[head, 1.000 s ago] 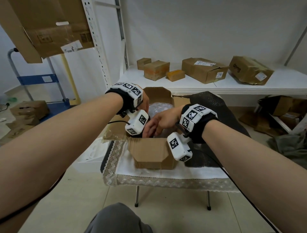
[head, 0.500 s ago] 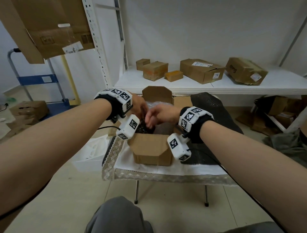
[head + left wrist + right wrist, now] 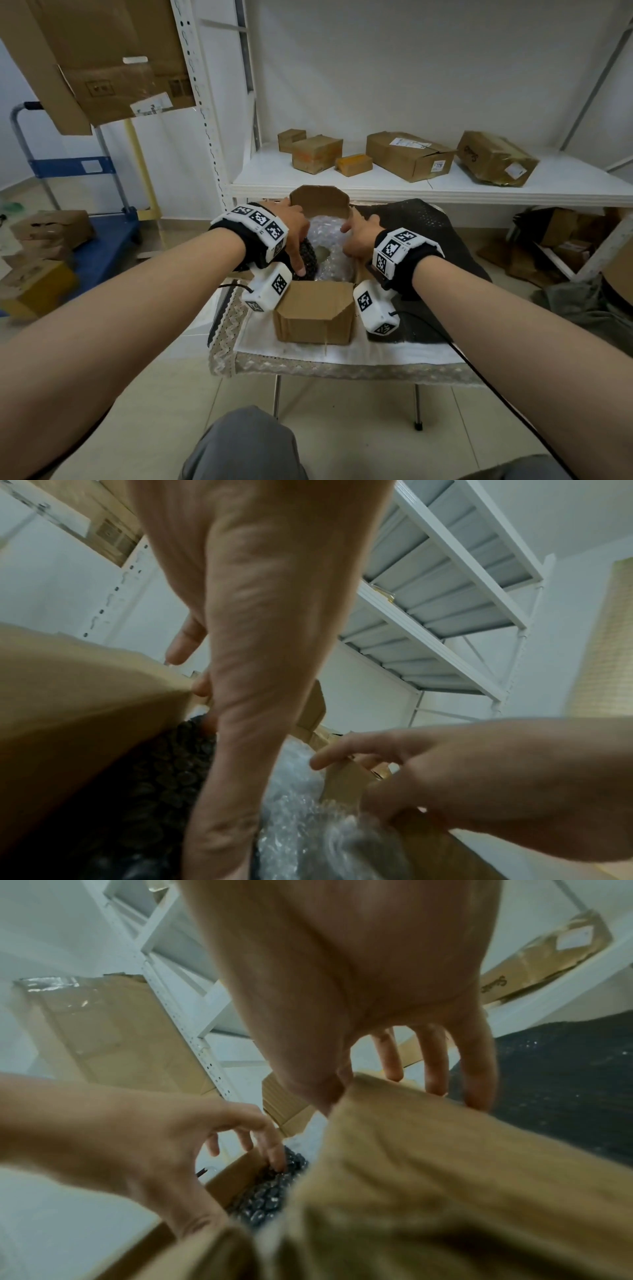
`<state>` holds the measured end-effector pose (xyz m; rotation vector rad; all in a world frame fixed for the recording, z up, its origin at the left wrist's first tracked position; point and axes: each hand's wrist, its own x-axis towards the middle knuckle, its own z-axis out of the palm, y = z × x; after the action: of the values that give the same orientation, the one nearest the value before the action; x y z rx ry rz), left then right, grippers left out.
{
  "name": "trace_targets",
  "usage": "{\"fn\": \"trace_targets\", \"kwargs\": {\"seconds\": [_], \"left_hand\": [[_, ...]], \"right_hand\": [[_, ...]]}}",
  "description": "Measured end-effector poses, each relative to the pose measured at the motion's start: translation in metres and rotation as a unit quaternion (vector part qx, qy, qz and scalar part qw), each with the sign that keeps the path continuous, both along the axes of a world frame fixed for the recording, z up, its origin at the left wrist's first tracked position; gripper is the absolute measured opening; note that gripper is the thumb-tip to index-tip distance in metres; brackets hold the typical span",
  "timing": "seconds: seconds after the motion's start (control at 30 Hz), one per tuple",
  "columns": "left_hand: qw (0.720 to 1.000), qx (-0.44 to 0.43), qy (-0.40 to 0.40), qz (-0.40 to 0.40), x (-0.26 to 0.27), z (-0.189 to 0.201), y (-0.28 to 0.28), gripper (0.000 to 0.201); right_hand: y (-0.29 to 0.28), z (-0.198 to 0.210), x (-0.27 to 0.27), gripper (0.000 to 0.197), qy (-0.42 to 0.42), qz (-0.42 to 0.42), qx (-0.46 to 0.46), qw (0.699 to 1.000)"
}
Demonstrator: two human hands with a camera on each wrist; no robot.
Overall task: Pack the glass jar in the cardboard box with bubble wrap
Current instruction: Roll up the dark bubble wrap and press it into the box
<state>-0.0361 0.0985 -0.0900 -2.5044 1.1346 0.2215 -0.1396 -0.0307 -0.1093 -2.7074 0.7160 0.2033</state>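
Observation:
The open cardboard box point(image 3: 315, 308) stands on a small table, its near and far flaps folded out. Clear bubble wrap point(image 3: 329, 229) fills its middle and right, and black bubble wrap point(image 3: 310, 255) lies along its left side. The glass jar is hidden. My left hand point(image 3: 296, 240) hangs over the box's left edge with fingers spread and loosely bent, and a fingertip point(image 3: 277, 1164) touches the black bubble wrap point(image 3: 270, 1194). My right hand point(image 3: 359, 236) holds the right flap point(image 3: 428, 1164), with the thumb inside and the fingers point(image 3: 435, 1069) outside.
The table wears a white lace-edged cloth point(image 3: 291, 356), and a black bubble wrap sheet point(image 3: 431, 233) lies on its right part. Behind it a white shelf point(image 3: 411, 186) carries several cardboard boxes. A blue trolley point(image 3: 102, 236) and more boxes stand at the left.
Both hands have come out of the middle of the box and moved apart to its left and right sides. The clear bubble wrap between them now shows.

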Motion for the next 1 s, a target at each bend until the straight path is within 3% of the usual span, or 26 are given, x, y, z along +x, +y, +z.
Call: {"fn": "trace_targets", "kwargs": {"seconds": [0.17, 0.33, 0.47, 0.57, 0.7, 1.0], "left_hand": [[0.996, 0.086, 0.001, -0.025, -0.008, 0.000, -0.008, 0.087], [0.990, 0.137, 0.028, 0.003, -0.002, -0.006, -0.014, 0.088], [0.984, 0.173, 0.041, -0.005, 0.005, -0.013, -0.020, 0.069], [0.987, 0.159, 0.012, -0.005, 0.000, -0.016, -0.019, 0.067], [0.988, 0.147, 0.045, 0.019, -0.010, 0.001, -0.017, 0.060], [0.999, 0.018, 0.027, 0.015, -0.035, 0.038, -0.046, 0.056]], "right_hand": [[-0.003, -0.002, 0.007, 0.042, -0.008, 0.005, 0.027, 1.000], [-0.017, -0.010, 0.010, 0.042, -0.056, -0.004, 0.110, 0.992], [-0.025, -0.016, 0.011, 0.049, -0.075, -0.018, 0.160, 0.984], [-0.024, -0.016, 0.011, 0.058, -0.076, -0.015, 0.168, 0.983], [-0.025, -0.008, 0.005, 0.069, -0.116, -0.024, 0.184, 0.976], [-0.061, 0.005, -0.018, 0.042, -0.183, -0.112, 0.199, 0.956]]}}
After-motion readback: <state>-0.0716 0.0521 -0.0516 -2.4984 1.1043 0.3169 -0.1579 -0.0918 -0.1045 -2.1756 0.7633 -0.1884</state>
